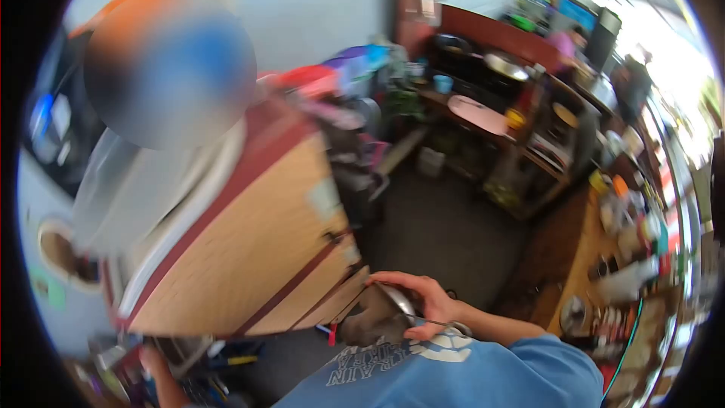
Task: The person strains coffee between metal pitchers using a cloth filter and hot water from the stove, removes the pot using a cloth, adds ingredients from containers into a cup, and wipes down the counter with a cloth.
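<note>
My right hand (pixel 429 301) curls round a rounded grey object with a shiny metal rim (pixel 377 316) in front of my blue shirt. Its exact kind cannot be made out. The fingertips are close to the lower right corner of a light wood panel with dark red stripes (pixel 249 257). At the lower left is my left hand (pixel 153 363), small and blurred, below the panel's lower edge. Its fingers cannot be made out, nor whether it holds anything. A small red item (pixel 332 335) shows beside the grey object.
Grey-white sheeting (pixel 128 189) lies along the panel's far side. Colourful cloths (pixel 347 68) are heaped behind it. A cooking counter with a pink tray (pixel 478 115) and pans stands at the back. Bottles and jars crowd a wooden shelf (pixel 578 264) at right. Two people (pixel 633 87) are farther off.
</note>
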Tool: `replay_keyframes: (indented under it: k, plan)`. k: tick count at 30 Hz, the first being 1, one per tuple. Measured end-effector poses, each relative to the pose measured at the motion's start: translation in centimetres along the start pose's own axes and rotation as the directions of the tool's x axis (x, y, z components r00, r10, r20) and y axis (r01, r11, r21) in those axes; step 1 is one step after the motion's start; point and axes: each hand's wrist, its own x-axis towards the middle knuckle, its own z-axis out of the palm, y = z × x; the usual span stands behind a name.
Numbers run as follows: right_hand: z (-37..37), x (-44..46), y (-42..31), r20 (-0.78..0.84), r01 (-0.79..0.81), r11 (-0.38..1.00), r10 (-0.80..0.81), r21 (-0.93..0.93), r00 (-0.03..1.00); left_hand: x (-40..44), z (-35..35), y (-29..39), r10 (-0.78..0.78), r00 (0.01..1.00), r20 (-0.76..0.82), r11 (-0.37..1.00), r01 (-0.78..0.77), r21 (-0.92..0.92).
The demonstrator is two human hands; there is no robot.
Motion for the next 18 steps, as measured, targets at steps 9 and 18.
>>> replay_keyframes:
  k: [9,18]
  plan:
    - [-22.4,-9.5,-2.9,-0.289,-0.018,0.994,-0.013,-0.105,0.957,-20.4,-39.2,39.8,0.015,0.963,-0.271,0.362,-0.258,-0.896]
    - [-39.6,-19.5,-9.3,-0.696,-0.186,0.964,0.003,-0.188,0.718,-32.4,-55.0,71.4,0.831,0.548,-0.091,0.167,-0.403,-0.9]
